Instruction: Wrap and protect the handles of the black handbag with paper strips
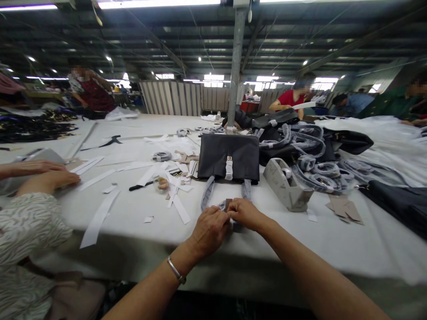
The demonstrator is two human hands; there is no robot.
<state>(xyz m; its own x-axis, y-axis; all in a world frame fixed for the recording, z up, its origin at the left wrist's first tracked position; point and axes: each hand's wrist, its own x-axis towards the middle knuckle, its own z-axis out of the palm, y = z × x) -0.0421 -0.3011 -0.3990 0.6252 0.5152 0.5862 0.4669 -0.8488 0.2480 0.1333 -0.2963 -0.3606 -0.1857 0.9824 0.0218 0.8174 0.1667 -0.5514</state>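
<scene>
Head view: both hands meet at the near edge of the white table (300, 249), at about six o'clock from the dark bag (228, 156). The left hand (209, 230) and right hand (246, 213) are pressed together, fingers pinched on the wrapped handle (208, 192) of the bag and on a small brown card (228, 204) between them; how firmly each grips cannot be told. The bag lies flat just beyond the hands, its handle loop running back toward them. At three o'clock from the bag stands a grey tape dispenser (286, 184), and past it at two o'clock a heap of bags and wrapped straps (310, 151). At nine o'clock lie paper strips (100, 218) and a black-handled tool (142, 186). Far at nine o'clock a co-worker's hands (46, 175) rest flat on the table.
</scene>
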